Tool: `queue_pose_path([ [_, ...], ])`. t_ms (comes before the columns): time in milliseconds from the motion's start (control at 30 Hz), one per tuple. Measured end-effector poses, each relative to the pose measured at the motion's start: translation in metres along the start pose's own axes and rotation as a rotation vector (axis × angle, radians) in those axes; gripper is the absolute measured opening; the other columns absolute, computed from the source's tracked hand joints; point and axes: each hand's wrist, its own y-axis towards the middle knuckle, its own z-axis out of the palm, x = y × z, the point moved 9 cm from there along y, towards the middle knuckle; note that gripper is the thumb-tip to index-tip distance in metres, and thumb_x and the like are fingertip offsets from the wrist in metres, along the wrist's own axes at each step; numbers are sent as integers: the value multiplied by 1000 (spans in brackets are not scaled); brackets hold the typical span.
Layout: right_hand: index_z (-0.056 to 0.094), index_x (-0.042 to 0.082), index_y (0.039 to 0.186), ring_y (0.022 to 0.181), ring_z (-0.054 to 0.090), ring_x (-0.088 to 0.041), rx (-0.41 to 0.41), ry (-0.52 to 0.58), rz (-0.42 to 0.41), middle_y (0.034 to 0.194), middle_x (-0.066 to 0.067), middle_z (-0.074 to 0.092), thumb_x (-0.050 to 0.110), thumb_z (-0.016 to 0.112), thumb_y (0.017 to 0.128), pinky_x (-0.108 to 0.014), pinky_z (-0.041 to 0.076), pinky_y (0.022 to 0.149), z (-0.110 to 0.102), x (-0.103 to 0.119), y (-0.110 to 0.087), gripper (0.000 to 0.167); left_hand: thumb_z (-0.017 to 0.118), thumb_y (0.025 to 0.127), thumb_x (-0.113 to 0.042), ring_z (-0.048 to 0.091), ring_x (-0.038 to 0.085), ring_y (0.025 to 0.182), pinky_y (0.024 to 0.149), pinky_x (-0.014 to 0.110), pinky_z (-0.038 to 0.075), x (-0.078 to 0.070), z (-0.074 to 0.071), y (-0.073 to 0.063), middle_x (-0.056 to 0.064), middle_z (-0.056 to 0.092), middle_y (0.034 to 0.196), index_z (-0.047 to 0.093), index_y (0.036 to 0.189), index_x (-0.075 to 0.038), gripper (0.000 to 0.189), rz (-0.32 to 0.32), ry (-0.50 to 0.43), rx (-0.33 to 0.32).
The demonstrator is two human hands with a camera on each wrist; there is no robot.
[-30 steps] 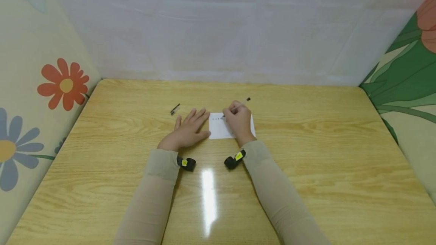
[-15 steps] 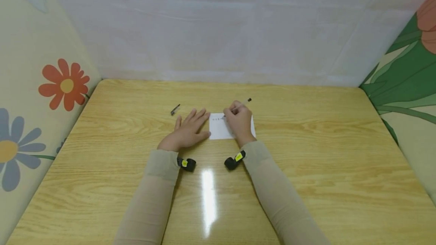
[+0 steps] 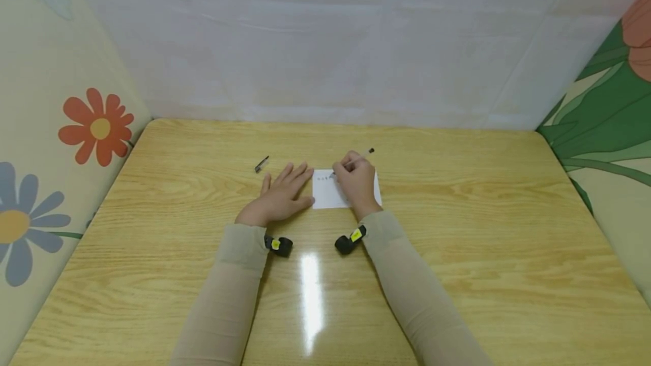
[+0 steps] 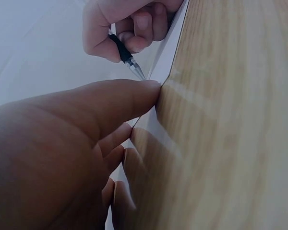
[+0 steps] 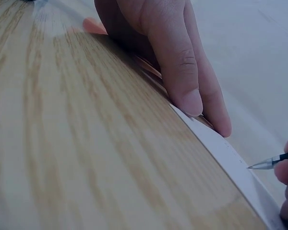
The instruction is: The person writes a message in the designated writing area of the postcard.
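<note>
A small white sheet of paper [image 3: 330,195] lies on the table, with a short row of dark marks near its top left. My right hand [image 3: 356,181] pinches a pen [image 3: 362,157] with a clear barrel; its dark grip and silver tip [image 5: 263,164] show in the right wrist view, the tip at the paper. My left hand [image 3: 280,194] lies flat with fingers spread, its thumb and index fingertip at the paper's left edge. In the left wrist view the thumb [image 4: 134,98] rests at the paper's corner. The right hand covers much of the paper's right side.
A pen cap [image 3: 261,164] with a dark clip lies beyond the left hand on the wooden table [image 3: 483,230]. A white sheet [image 3: 315,44] hangs behind the table, and flower-patterned panels [image 3: 40,72] stand at both sides. Black cameras [image 3: 347,243] sit at both wrists.
The pen shifts very slightly within the right hand's small movements over the row of marks. The left hand and the paper stay in place.
</note>
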Motion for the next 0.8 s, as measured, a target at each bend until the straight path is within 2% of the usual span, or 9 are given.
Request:
queue_pose_path([
  [533, 50, 10, 63, 55, 42, -13, -21, -14, -23, 55, 3, 43, 7, 63, 84, -25, 33, 51, -2, -1, 1, 25, 50, 106, -36, -6, 34, 156, 116, 66, -14, -2, 0, 1, 8, 6, 171, 18, 163, -12, 70, 10, -4, -10],
  [800, 53, 8, 67, 56, 44, -13, -33, -4, -28, 58, 1, 47, 8, 63, 85, -25, 35, 52, -4, -2, 0, 21, 51, 106, -36, -8, 33, 156, 116, 65, -15, -2, 0, 1, 8, 4, 171, 17, 164, -13, 71, 6, -8, -1],
])
